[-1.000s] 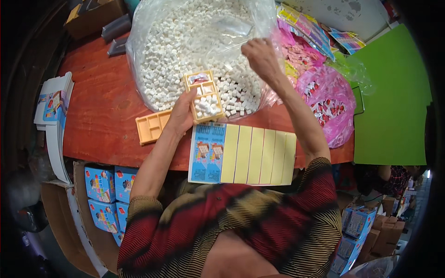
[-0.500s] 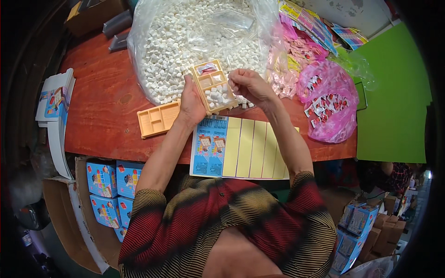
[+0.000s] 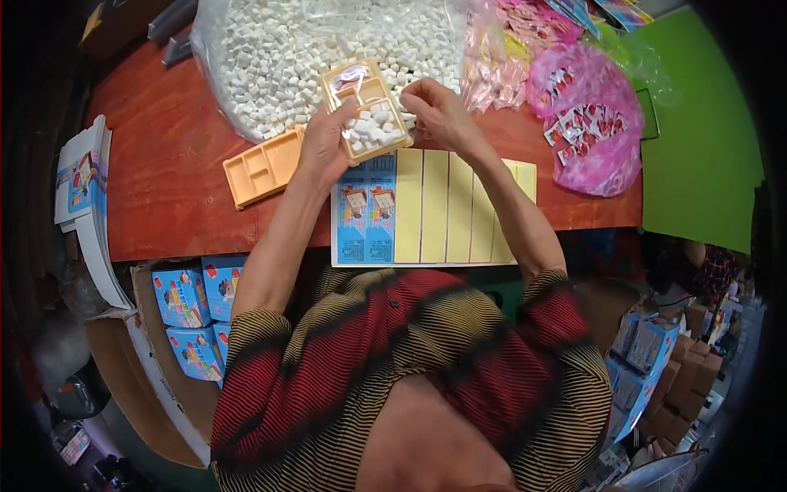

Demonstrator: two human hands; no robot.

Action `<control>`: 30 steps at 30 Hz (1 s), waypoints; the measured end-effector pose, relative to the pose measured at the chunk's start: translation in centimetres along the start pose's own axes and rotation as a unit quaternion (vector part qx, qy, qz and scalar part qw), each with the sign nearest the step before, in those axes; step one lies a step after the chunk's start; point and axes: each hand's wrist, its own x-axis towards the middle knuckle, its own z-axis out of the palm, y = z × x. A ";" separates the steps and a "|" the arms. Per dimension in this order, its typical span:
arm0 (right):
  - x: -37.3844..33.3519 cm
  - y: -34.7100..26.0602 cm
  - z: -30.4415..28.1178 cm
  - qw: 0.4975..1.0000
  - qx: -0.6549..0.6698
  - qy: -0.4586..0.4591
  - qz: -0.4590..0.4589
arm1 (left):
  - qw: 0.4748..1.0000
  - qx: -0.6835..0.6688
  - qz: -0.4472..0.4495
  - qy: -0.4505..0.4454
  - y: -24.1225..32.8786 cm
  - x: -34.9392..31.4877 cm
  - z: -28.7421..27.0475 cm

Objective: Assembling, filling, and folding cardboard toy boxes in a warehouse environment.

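Note:
My left hand (image 3: 325,146) grips a cream compartment tray (image 3: 398,146) by its left side, thumb over the top edge of a divider. Small white marshmallow-like pieces (image 3: 373,127) fill the tray's near compartment, and a shiny packet (image 3: 352,77) lies in the far one. Just off the tray's right edge, my right hand (image 3: 443,116) has thumb and fingers pinched together; whatever is between them is too small to make out. A second, orange-tan tray (image 3: 261,168) with bare compartments lies left of my left wrist.
Behind the tray spreads a big clear bag of white pieces (image 3: 270,61). To the right are a pink bag (image 3: 602,168) of small packets and a green board (image 3: 697,123). Printed yellow-and-blue card sheets (image 3: 434,213) lie at the table's front edge. Blue boxes (image 3: 182,297) fill a carton below left.
The view has shifted, so the table sits higher in the picture. My left thumb has come over the tray, which is more level to view. My right hand stays pinched beside it.

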 end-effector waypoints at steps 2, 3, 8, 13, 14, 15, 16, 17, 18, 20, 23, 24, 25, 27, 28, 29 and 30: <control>-1.1 1.6 0.1 0.993 -0.083 0.035 -0.077 | 0.999 -0.028 0.002 0.033 0.4 -0.6 -0.2; -2.6 2.1 0.6 0.974 -0.176 0.054 -0.129 | 0.999 -0.028 -0.001 0.034 0.5 -1.2 -0.7; -5.5 3.5 3.2 0.897 -0.394 0.039 -0.195 | 0.997 0.033 0.005 0.064 0.2 -4.8 -2.2; -5.1 3.6 4.4 0.892 -0.409 0.040 -0.188 | 0.997 -0.008 -0.010 0.076 -0.1 -6.5 -2.8; -5.0 3.8 4.3 0.895 -0.397 0.037 -0.200 | 0.996 -0.010 -0.013 0.082 -0.2 -6.7 -3.1; -4.9 4.0 4.3 0.898 -0.385 0.034 -0.211 | 0.996 -0.011 -0.009 0.084 -0.3 -6.9 -3.4; -4.7 4.1 4.5 0.897 -0.385 0.031 -0.215 | 0.997 -0.019 -0.015 0.080 -0.4 -7.0 -3.6; -4.6 4.3 4.8 0.903 -0.370 0.030 -0.216 | 0.997 -0.027 -0.021 0.076 -0.4 -7.2 -3.8; -4.4 4.3 5.0 0.909 -0.355 0.028 -0.217 | 0.996 -0.028 -0.018 0.078 -0.3 -7.3 -3.9; -4.5 3.9 5.7 0.904 -0.349 0.042 -0.243 | 0.997 -0.044 -0.018 0.057 -0.2 -7.4 -3.9; -4.5 3.8 6.1 0.899 -0.347 0.061 -0.260 | 0.996 -0.051 0.004 0.079 0.2 -7.6 -3.7; -4.4 3.9 6.2 0.899 -0.351 0.065 -0.254 | 0.995 -0.049 0.014 0.083 0.6 -7.7 -3.5; -4.3 4.0 6.2 0.899 -0.351 0.061 -0.254 | 0.995 -0.051 0.014 0.086 1.0 -7.6 -3.5; -4.3 4.2 6.2 0.895 -0.358 0.061 -0.259 | 0.994 -0.062 0.030 0.083 1.6 -7.6 -3.4; -4.5 4.2 6.2 0.893 -0.356 0.060 -0.271 | 0.994 -0.058 0.033 0.086 1.9 -7.8 -3.2; -4.6 4.0 6.4 0.892 -0.356 0.057 -0.272 | 0.994 -0.060 0.034 0.088 1.9 -7.8 -3.4; -4.7 3.8 6.5 0.893 -0.352 0.056 -0.276 | 0.993 -0.065 0.036 0.092 1.8 -7.5 -3.7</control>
